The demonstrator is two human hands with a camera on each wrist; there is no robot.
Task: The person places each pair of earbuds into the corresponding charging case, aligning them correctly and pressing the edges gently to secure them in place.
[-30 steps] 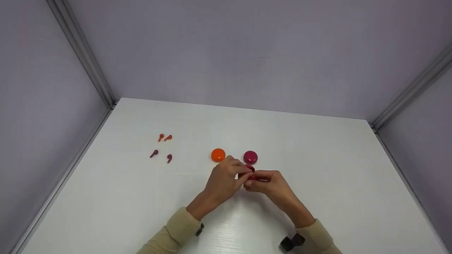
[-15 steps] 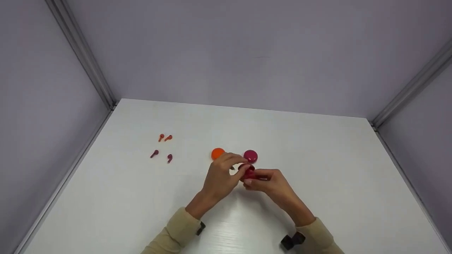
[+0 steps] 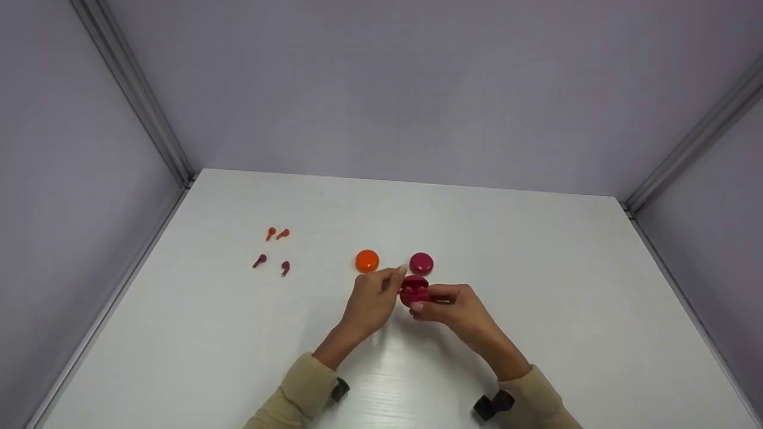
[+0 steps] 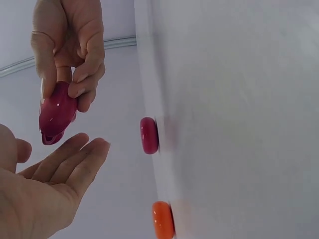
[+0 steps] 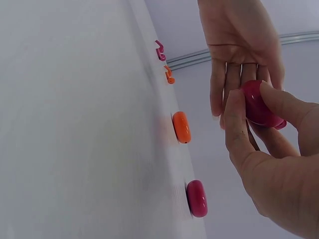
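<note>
White table (image 3: 536,286); only wrist views show red case (image 4: 56,112) ajar.

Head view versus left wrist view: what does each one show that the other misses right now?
Only the head view shows the four small earbuds, two orange and two dark red, lying at the table's far left, plus both sleeves.

Only the left wrist view shows the left hand open, fingers straight, palm toward the red case without gripping it.

Both show the right hand pinching that red case, with the orange case and magenta case resting on the table.
</note>
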